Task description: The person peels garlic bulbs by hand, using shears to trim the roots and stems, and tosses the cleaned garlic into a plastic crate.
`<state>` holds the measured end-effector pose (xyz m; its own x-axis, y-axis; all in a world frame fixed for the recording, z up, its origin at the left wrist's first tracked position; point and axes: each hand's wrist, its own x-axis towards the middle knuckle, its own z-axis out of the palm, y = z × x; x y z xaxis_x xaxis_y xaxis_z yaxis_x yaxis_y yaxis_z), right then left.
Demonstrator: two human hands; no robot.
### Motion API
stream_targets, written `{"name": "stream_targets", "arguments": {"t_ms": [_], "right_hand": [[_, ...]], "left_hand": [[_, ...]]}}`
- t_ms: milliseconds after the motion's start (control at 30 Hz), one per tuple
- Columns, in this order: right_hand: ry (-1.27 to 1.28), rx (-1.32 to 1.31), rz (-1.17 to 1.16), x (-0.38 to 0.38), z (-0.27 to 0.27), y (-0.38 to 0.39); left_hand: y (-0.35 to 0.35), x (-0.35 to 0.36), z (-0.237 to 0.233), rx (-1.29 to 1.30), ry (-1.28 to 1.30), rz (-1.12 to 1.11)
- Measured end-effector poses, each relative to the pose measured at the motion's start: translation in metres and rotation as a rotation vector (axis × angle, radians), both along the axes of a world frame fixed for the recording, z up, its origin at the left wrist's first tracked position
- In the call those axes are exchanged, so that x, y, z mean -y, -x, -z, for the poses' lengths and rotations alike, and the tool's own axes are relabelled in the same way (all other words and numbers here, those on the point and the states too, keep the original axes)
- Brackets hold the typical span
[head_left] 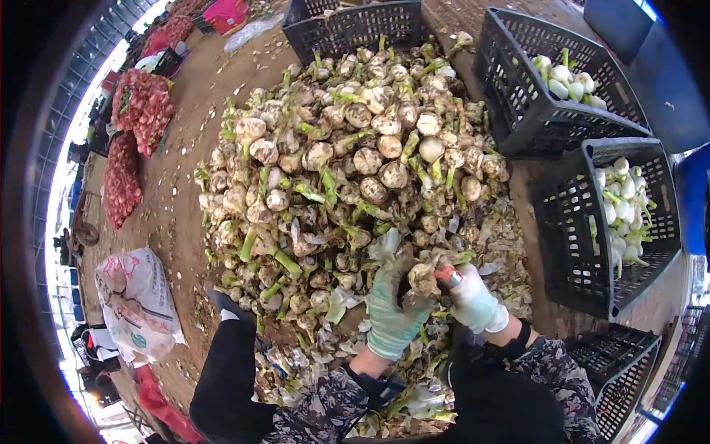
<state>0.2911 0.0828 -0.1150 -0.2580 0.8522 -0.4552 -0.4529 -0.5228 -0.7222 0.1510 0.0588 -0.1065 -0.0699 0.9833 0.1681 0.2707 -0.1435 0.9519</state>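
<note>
My left hand (392, 314), in a pale green-striped glove with dirty fingers, is closed round a garlic bulb (421, 281) with papery, soil-stained skin. Close against it on the right, my right hand (477, 302), also gloved, grips a red-handled tool (447, 275); its working end is hidden at the bulb. Both hands are above the near edge of a big heap of garlic bulbs (370, 159), many dirty and with cut green stems. Loose peeled skins (318, 370) lie below my hands and between my legs.
On the right stand two black crates, an upper crate (510, 96) and a lower crate (573, 222), with clean white bulbs (625, 203) inside. Another black crate (355, 33) is behind the heap. A white sack (140, 303) and red net bags (140, 103) are at left.
</note>
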Motion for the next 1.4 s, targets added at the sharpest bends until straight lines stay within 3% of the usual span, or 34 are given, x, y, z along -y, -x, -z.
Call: {"name": "stream_targets", "arguments": {"t_ms": [67, 100, 133, 200, 233, 333, 467, 533, 600, 667, 700, 733, 800, 833, 867, 933, 967, 1000, 1067, 1100, 1133, 1200, 1267, 1300, 1333, 1400], "right_hand": [[0.1, 0.078, -0.14, -0.007, -0.01, -0.003], [-0.363, 0.261, -0.133, -0.001, 0.013, -0.004], [-0.366, 0.261, -0.131, -0.002, 0.011, -0.008], [-0.608, 0.511, -0.15, -0.003, 0.006, -0.014], [-0.46, 0.344, -0.046, 0.0, 0.011, -0.01], [-0.42, 0.116, -0.061, 0.001, 0.008, -0.014], [-0.197, -0.003, -0.062, -0.001, 0.0, -0.014], [-0.192, -0.023, -0.058, 0.001, -0.006, -0.016], [-0.189, -0.041, -0.055, -0.002, -0.007, -0.02], [-0.689, 0.608, -0.145, -0.005, -0.002, -0.028], [-0.55, 0.596, -0.153, -0.003, -0.004, -0.028], [-0.549, 0.596, -0.152, -0.004, -0.002, -0.03], [-0.667, 0.67, -0.289, -0.007, 0.005, -0.036], [-0.73, 0.679, -0.207, -0.006, -0.002, -0.034], [-0.725, 0.678, -0.207, -0.005, -0.001, -0.031], [-0.573, 0.624, -0.131, -0.003, 0.002, -0.027], [-0.711, 0.761, -0.273, -0.005, -0.021, -0.031], [-0.706, 0.76, -0.274, -0.004, -0.017, -0.034], [-0.542, 0.485, -0.209, -0.002, -0.014, -0.039], [-0.128, -0.066, -0.138, 0.004, -0.021, -0.043], [-0.087, -0.194, -0.182, 0.007, -0.008, -0.051], [0.11, -0.197, 0.06, 0.016, 0.007, -0.049], [-0.186, 0.167, -0.106, 0.012, -0.006, -0.053], [-0.765, 0.608, -0.109, 0.01, 0.003, -0.056], [-0.764, 0.607, -0.109, 0.007, 0.001, -0.055], [-0.061, -0.003, -0.186, 0.001, -0.012, -0.051]], "left_hand": [[-0.004, -0.002, -0.003, -0.076, -0.031, -0.016], [-0.006, 0.0, 0.002, 0.0, 0.023, -0.039], [-0.007, 0.0, 0.003, 0.075, 0.077, -0.062], [-0.007, 0.002, 0.0, 0.104, 0.093, -0.036], [-0.007, 0.002, -0.001, 0.136, 0.111, -0.01], [-0.009, 0.001, 0.008, 0.142, 0.076, -0.033], [-0.011, 0.003, -0.001, 0.182, 0.099, -0.02], [-0.013, 0.002, -0.009, 0.482, 0.227, -0.037], [-0.015, -0.002, -0.012, 0.442, 0.197, -0.073], [-0.007, -0.006, -0.011, 0.893, 0.705, -0.021], [-0.002, -0.01, -0.014, 1.078, 0.84, -0.019], [-0.004, -0.012, -0.013, 1.077, 0.841, -0.018], [-0.007, -0.015, -0.002, 0.832, 0.92, -0.14], [-0.013, -0.002, 0.028, 0.564, 0.489, -0.176], [-0.015, -0.001, 0.028, 0.562, 0.494, -0.175], [-0.018, 0.001, 0.024, 0.146, 0.16, -0.063], [-0.014, 0.002, 0.005, 0.297, 0.343, -0.016], [-0.007, 0.0, -0.002, 0.296, 0.348, -0.016], [0.007, -0.003, -0.011, 0.835, 0.737, 0.206], [0.011, -0.004, -0.003, 0.957, 0.749, 0.295], [0.012, -0.005, -0.013, 1.067, 0.831, 0.335], [0.016, 0.002, 0.004, 1.191, 0.892, 0.326], [0.007, -0.001, 0.003, 1.149, 0.821, 0.218], [0.011, 0.002, 0.021, 1.099, 0.809, 0.178], [0.01, 0.002, 0.019, 1.099, 0.81, 0.177], [0.009, 0.002, 0.012, 0.768, 0.651, 0.118]]}}
